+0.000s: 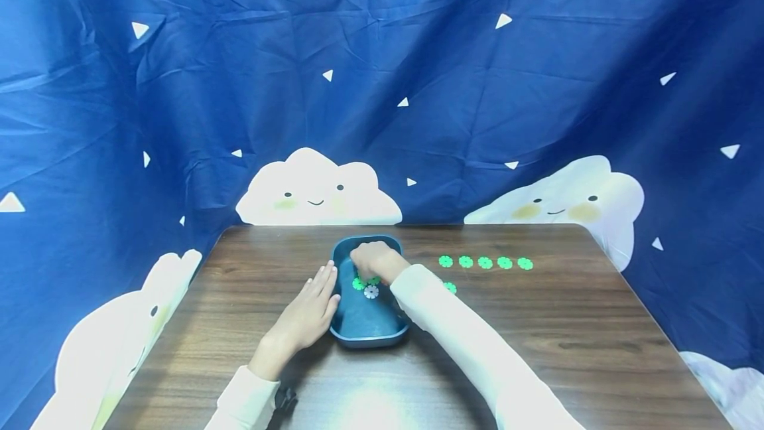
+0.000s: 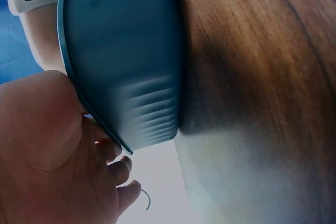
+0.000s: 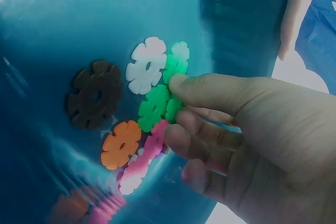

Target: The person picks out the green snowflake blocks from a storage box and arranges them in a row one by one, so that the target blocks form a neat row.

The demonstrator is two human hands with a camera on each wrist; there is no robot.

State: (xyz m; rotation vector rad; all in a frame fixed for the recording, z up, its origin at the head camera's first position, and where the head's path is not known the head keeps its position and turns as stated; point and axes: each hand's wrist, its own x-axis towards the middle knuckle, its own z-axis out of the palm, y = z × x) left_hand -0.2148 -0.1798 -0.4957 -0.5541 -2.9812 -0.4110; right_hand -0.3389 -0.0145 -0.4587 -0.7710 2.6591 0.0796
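A dark blue tray [image 1: 343,334] sits mid-table on the brown wooden table [image 1: 537,337]. My left hand [image 1: 322,294] lies flat with straight fingers against the tray's left rim; the left wrist view shows its palm [image 2: 47,150] beside the tray's outer wall [image 2: 126,61]. My right hand [image 1: 365,271] reaches into the tray. In the right wrist view its thumb and fingertips [image 3: 176,103] pinch a green snowflake disc [image 3: 155,107]. A white disc [image 3: 147,69], a dark disc [image 3: 94,100], an orange disc [image 3: 122,144] and pink discs [image 3: 142,161] lie around it.
A row of several green discs [image 1: 485,262] lies on the table right of the tray, with one more green disc [image 1: 450,287] nearer my right sleeve. A blue cloth backdrop [image 1: 382,85] with clouds hangs behind the table's far edge.
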